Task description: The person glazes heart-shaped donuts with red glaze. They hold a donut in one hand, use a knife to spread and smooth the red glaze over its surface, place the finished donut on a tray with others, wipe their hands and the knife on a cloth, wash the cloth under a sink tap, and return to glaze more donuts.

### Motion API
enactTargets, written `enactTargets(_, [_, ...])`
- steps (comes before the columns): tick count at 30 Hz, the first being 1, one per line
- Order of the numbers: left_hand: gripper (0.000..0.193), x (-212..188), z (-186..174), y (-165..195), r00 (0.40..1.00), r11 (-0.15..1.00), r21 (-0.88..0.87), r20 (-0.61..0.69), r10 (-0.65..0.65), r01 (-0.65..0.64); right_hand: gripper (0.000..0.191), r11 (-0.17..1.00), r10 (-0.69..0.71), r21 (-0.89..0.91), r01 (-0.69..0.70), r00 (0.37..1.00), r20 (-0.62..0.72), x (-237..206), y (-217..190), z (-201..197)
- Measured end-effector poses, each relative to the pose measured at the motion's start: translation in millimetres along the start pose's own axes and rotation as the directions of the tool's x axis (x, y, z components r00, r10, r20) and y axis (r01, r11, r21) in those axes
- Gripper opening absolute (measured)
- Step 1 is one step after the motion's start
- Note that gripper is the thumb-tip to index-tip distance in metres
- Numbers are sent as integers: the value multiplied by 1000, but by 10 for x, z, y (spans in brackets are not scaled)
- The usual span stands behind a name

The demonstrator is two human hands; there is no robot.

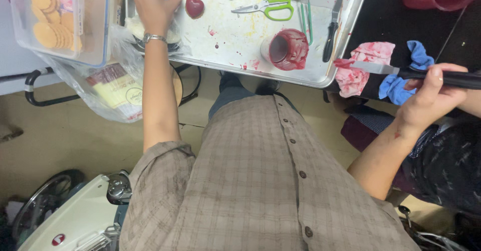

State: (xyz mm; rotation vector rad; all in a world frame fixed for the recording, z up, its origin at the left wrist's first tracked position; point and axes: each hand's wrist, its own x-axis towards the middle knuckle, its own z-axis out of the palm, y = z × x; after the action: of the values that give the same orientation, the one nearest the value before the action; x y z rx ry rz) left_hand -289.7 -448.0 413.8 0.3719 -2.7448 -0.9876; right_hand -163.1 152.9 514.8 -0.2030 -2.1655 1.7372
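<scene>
At the far left stands a clear box of round biscuits (50,18). Next to it, the left hand (153,3) lies flat, fingers spread, on the metal tray (230,40), just beside a dark red heart (194,6). Further right lie green scissors (268,6) and a red-stained cup (286,49). The right hand (431,98) is closed around a black-handled spatula (401,70) above a stained cloth (361,65).

Left hand (153,3) flat on metal tray (235,40), beside dark red heart (194,6); right hand (431,93) gripping black-handled spatula (401,70). Blade over red-stained cloth (361,65); green scissors (270,6) farther off.
</scene>
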Motion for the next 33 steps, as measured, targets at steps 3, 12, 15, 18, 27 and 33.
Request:
enactTargets(3, [75, -114, -97, -108, 990, 994, 27, -94, 109, -107, 24, 998, 49, 45, -44, 994, -101, -52, 65, 171])
enactTargets(12, [48, -606, -266, -211, 996, 994, -108, -85, 6, -15, 21, 762, 499, 514, -394, 863, -78, -295, 719, 1037])
enactTargets(15, [52, -758, -233, -126, 997, 994, -103, -78, 18, -26, 23, 666, 600, 582, -466, 799, -47, -389, 942, 1230])
enactTargets(18, [51, -905, -165, -26, 997, 991, -124, -75, 36, -45, 30, 545, 668, 658, -520, 743, 34, -459, 1094, 1332])
enactTargets(27, [54, -1471, 88, 306, 977, 957, -206, -92, 191, -206, 32, 329, 758, 488, -809, 534, 375, -1100, 1361, 1255])
enactTargets(33, [54, -2007, 127, 723, 957, 906, -323, -5, 288, -274, 22, 803, 593, -58, -593, 786, 177, -1545, 1513, 680])
